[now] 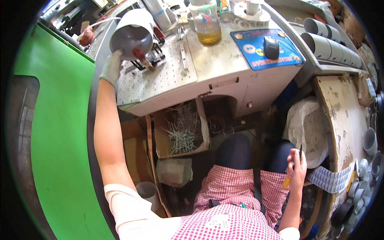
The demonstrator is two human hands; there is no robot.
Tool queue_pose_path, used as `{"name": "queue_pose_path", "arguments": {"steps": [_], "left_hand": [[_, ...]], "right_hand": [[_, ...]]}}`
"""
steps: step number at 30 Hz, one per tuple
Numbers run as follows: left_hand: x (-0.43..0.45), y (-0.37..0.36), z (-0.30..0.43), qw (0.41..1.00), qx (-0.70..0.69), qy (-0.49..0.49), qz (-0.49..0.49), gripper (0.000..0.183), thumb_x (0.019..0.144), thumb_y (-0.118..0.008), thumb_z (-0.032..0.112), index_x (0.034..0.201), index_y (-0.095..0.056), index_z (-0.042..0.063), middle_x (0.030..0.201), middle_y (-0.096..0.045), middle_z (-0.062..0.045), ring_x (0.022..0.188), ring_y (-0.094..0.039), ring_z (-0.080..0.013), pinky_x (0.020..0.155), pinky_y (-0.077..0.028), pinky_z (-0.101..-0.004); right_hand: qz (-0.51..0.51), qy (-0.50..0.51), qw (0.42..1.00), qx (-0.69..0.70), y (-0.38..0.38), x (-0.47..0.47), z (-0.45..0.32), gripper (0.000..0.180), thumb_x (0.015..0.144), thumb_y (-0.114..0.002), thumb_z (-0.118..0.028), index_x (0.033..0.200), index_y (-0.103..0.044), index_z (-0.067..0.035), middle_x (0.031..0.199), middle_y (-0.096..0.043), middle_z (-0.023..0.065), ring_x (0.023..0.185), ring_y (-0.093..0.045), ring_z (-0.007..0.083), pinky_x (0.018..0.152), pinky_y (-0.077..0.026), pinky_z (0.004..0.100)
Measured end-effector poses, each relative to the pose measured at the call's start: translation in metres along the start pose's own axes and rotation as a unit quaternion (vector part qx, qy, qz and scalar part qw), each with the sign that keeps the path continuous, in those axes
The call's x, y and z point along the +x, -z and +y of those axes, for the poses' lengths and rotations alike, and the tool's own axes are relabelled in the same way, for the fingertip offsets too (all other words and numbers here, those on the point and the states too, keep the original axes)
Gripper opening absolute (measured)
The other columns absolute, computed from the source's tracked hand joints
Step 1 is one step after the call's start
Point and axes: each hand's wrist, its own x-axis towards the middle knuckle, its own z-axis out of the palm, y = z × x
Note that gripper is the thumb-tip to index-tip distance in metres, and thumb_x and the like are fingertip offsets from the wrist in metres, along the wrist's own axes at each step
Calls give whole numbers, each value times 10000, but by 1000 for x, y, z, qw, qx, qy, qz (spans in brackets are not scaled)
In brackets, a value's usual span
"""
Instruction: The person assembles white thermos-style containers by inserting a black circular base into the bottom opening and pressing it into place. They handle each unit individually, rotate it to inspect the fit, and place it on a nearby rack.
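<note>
My left hand [111, 68], in a pale glove, grips the lower left rim of a large white plastic pipe piece [133, 30]. The pipe lies on its side with its grey open end towards me. A clamp fixture with a red handle [139, 55] stands at the pipe's lower right edge, on a perforated plate [168, 66]. Bare and held low by my right knee, my right hand [296, 168] is closed around a slim tool with a yellow handle [286, 182]. The tool's dark narrow tip points up past the fingers; its exact kind is unclear.
A jar of yellow liquid [209, 34] and a computer mouse [271, 48] on a blue mat [252, 60] are on the bench. Below sits a carton of thin pale sticks [183, 135]. Green machine panel [60, 120] at left; grey pipe rings [333, 48] and a worn board [345, 120] at right.
</note>
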Motion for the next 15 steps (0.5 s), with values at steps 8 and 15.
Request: {"name": "queue_pose_path", "arguments": {"steps": [8,15], "left_hand": [[-240,-55,-15,954,-44,-254,150,441,1074,-520,231,1381,-589,-78,1416,-613,-169,1354,-544,-241,1198,-355,-366],[-450,18,-230,935,306,-68,167,525,986,-657,228,1451,-543,14,1496,-549,-180,1413,-486,-329,1211,-348,-460]], "right_hand": [[-46,-240,961,130,22,-106,48,348,1031,-596,-118,1345,-492,-9,919,-623,55,636,-509,99,548,-412,249],[-155,-194,965,79,14,-159,84,521,1035,-500,-29,1540,-369,-16,1048,-647,141,722,-613,158,680,-516,275]]}}
